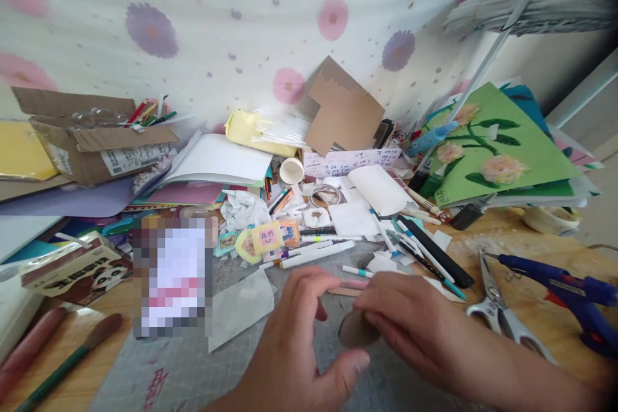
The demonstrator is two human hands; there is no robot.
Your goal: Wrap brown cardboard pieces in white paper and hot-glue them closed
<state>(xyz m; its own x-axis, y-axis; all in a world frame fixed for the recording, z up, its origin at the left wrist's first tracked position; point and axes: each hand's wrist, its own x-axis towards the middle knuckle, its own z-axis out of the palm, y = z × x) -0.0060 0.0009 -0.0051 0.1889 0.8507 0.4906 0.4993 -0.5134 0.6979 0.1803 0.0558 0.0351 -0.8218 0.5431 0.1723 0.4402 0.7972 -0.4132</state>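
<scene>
Right hand (418, 318): clamped now on dull grey-brown, round-edged piece (356, 332)
Left hand (292, 328): curved close alongside, thumb and fingers apart
Scuffed grey grid-lined cutting mat (197, 370): flat beneath

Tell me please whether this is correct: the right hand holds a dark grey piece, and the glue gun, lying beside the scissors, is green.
Not fully: the glue gun is blue, not green, as the head view shows. The rest is right: it lies beside the scissors, and the right hand holds a dark grey piece.
</scene>
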